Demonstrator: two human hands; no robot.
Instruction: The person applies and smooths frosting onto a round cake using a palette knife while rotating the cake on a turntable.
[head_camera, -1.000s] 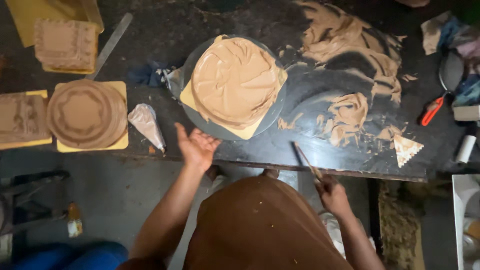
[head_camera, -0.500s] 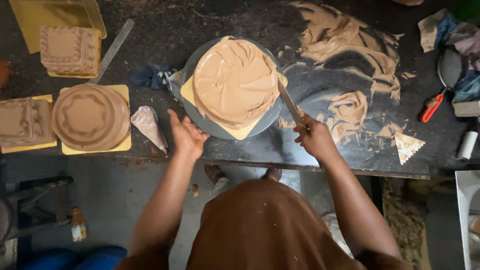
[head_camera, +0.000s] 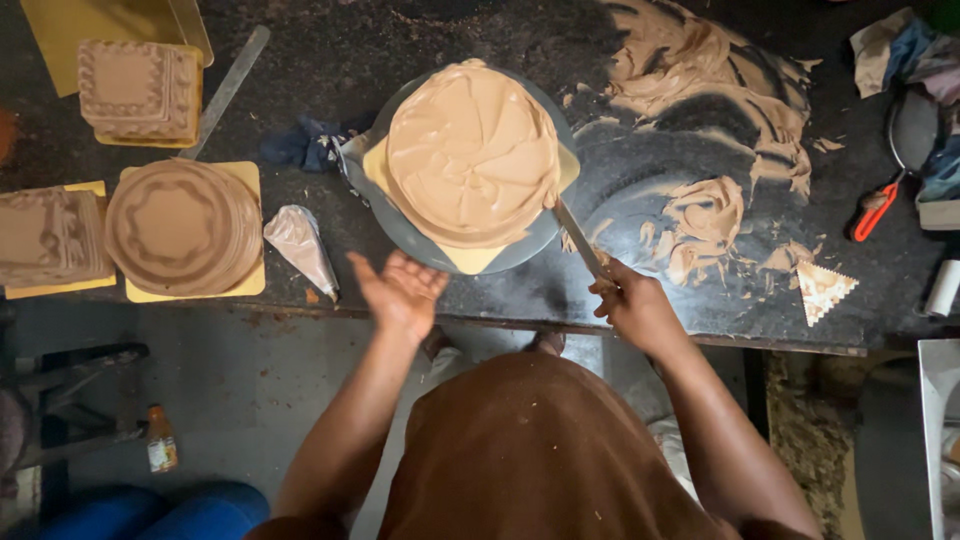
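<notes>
Dark worktable (head_camera: 300, 60), smeared at upper right with tan frosting (head_camera: 700, 90). Centre: round frosted cake (head_camera: 470, 150) on a yellow board, sitting on a grey turntable (head_camera: 400, 235). Left of it: a second round frosted cake (head_camera: 182, 228) on a yellow board, a square decorated cake (head_camera: 138, 88) above that, and part of another square one at the far left edge. A filled piping bag (head_camera: 300, 245) lies between the left round cake and the turntable; a blue cloth (head_camera: 300, 142) and a long metal ruler (head_camera: 225, 92) lie near the turntable's upper left. Right side: a toothed triangular scraper (head_camera: 825, 290) and a red-handled tool (head_camera: 875, 212), both well apart from the cake. Nothing lies between the hands and the cake. Versus 0.5 s ago: the spatula blade has come off the cake's top edge and now lies along its lower-right side; the left hand has shifted slightly toward the turntable's near rim. Left hand (head_camera: 400, 290): palm up, fingers spread and loosely curled, holding nothing, just at the turntable's near edge; contact cannot be confirmed. Right hand (head_camera: 635, 305): fingers closed around the handle of a straight spatula (head_camera: 578, 238), blade tip against the cake's lower-right side.
</notes>
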